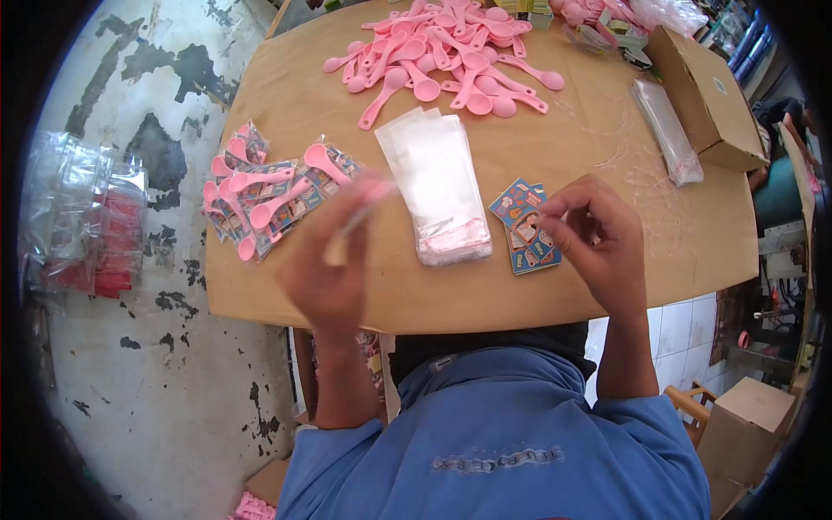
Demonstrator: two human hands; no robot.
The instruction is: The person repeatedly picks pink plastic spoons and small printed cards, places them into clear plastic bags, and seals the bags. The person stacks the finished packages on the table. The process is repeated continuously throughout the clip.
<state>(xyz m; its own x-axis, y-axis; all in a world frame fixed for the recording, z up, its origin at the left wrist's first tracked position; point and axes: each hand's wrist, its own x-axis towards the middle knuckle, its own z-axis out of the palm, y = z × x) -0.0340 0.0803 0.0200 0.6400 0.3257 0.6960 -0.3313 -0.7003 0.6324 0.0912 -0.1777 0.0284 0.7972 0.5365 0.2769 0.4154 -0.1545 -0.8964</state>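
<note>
My left hand (329,260) is smeared by motion, its fingers closed around a blurred pink spoon (374,188). It hovers between the bagged spoons and the clear plastic bags (446,178), which lie in a fanned stack. Over a small pile of colourful printed cards (518,208), my right hand (598,243) has thumb and forefinger brought together; whether a card is pinched there I cannot make out. To the left, several pink spoons packed with cards in clear bags (277,204) lie heaped. A large mound of loose pink spoons (442,52) covers the table's far side.
Brown paper covers the table (598,113). At right are an open cardboard box (706,95) and another bundle of clear bags (666,130). Pink items in plastic (607,17) sit at the back right. Clear packages (87,217) lie left of the table; a carton (750,425) stands lower right.
</note>
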